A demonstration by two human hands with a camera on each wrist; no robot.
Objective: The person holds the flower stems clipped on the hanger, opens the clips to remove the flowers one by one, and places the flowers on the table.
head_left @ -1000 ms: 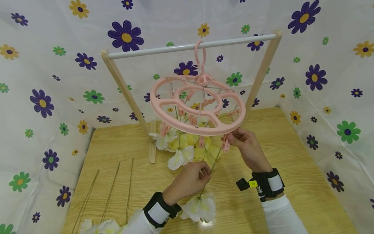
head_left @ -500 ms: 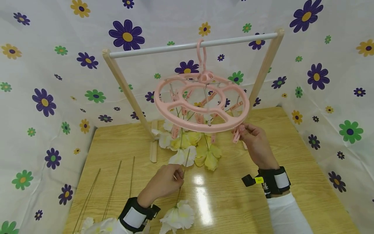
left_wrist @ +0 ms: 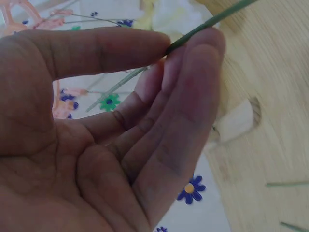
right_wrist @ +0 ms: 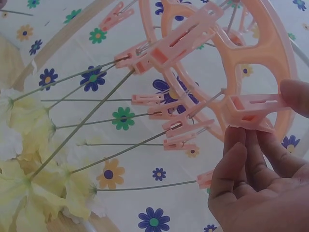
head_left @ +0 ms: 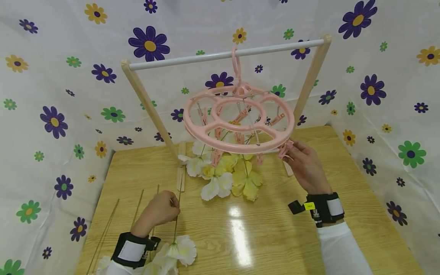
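My left hand (head_left: 160,208) pinches the thin green stem (left_wrist: 207,24) of a white artificial flower (head_left: 183,249) between thumb and fingertips, low over the left side of the table. The bloom hangs at the stem's lower end, beside other white flowers. My right hand (head_left: 308,166) grips a pink clothespin (right_wrist: 253,108) at the right rim of the round pink clip hanger (head_left: 237,147). In the right wrist view, thumb and fingers press its two handles from either side, with no stem in it. Other clothespins (right_wrist: 186,38) hold flower stems, their yellow blooms (head_left: 246,181) hanging down.
The hanger hooks over a white rod (head_left: 192,58) on a wooden frame with posts (head_left: 148,105) on both sides. Several loose stems (head_left: 104,233) lie on the wooden table (head_left: 275,229) at left. A flower-patterned cloth (head_left: 86,46) stands behind and along the sides.
My left hand has carried the flower away from the hanger, left and slightly down. My right hand has moved slightly right and up with the clothespin, and the hanger has turned a little.
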